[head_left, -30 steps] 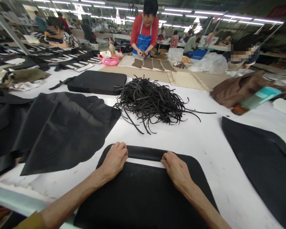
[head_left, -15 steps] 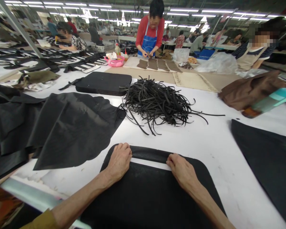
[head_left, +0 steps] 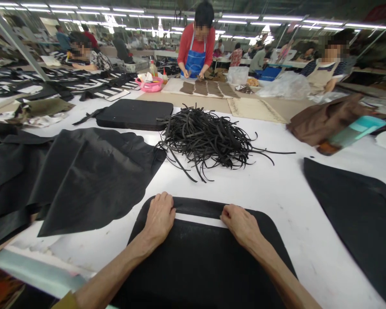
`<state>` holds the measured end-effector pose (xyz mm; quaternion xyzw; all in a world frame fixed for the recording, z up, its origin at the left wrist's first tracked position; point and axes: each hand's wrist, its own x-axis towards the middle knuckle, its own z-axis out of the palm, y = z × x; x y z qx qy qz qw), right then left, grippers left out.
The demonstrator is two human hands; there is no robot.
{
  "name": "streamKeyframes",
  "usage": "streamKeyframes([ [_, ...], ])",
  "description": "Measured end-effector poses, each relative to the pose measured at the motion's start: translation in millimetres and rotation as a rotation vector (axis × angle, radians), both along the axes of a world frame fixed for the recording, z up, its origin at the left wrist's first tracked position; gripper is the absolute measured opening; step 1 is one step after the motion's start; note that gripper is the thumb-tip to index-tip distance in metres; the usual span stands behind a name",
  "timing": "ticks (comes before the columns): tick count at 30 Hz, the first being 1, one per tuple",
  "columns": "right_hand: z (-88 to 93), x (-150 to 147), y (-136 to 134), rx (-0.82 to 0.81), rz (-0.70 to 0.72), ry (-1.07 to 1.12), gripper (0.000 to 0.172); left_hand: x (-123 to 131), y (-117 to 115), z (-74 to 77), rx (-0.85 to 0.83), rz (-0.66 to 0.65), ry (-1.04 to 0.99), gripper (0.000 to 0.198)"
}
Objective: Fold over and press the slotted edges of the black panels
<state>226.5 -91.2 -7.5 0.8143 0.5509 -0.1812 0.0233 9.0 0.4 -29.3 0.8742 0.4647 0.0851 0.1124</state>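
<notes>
A black leather-like panel with rounded far corners lies flat on the white table in front of me. Along its far side runs a black edge strip, and a narrow white band shows between strip and panel. My left hand is closed with curled fingers at the strip's left end. At the right end, my right hand pinches the strip between thumb and fingers. The fingertips of both hands are partly hidden.
Beyond the panel lies a heap of black strips, with a stack of black panels behind left. Black sheets spread at left; another black piece lies right. A teal-lidded bottle rests on its side. Co-workers sit or stand beyond.
The view has shifted slightly, so the surroundings sit a little further left. Both hands keep their places on the strip, and the panel looks unchanged.
</notes>
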Motion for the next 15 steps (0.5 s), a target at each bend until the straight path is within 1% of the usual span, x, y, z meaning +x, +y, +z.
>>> streamKeyframes([
  [1, 1.2, 0.2, 1.3, -0.01, -0.004, 0.007, 0.02, 1.3, -2.8, -0.1, 0.049, -0.014, 0.017, 0.01],
  [2, 2.4, 0.6, 2.7, -0.02, -0.009, 0.015, 0.019, 2.4, -5.4, -0.5, 0.105, -0.066, 0.037, 0.013],
  [3, 3.4, 1.2, 4.2, -0.031, -0.014, 0.022, 0.019, 3.4, -7.5, -1.0, 0.16, -0.158, 0.059, 0.019],
  [6, 6.0, 3.9, 8.8, -0.051, -0.027, 0.042, 0.017, 4.8, -10.2, -2.1, 0.247, -0.545, 0.138, 0.044],
  [7, 7.0, 4.8, 10.3, -0.057, -0.031, 0.051, 0.017, 4.9, -10.2, -2.0, 0.258, -0.64, 0.167, 0.052],
  [8, 8.0, 5.6, 11.5, -0.063, -0.035, 0.06, 0.017, 5.0, -10.2, -1.9, 0.272, -0.697, 0.195, 0.059],
  [10, 10.0, 6.4, 13.4, -0.073, -0.044, 0.077, 0.017, 5.5, -11.0, -1.8, 0.303, -0.736, 0.224, 0.066],
  [15, 8.7, 6.4, 13.6, -0.067, -0.059, 0.077, 0.02, 10.2, -17.1, -4.1, 0.36, -0.691, 0.244, 0.069],
])
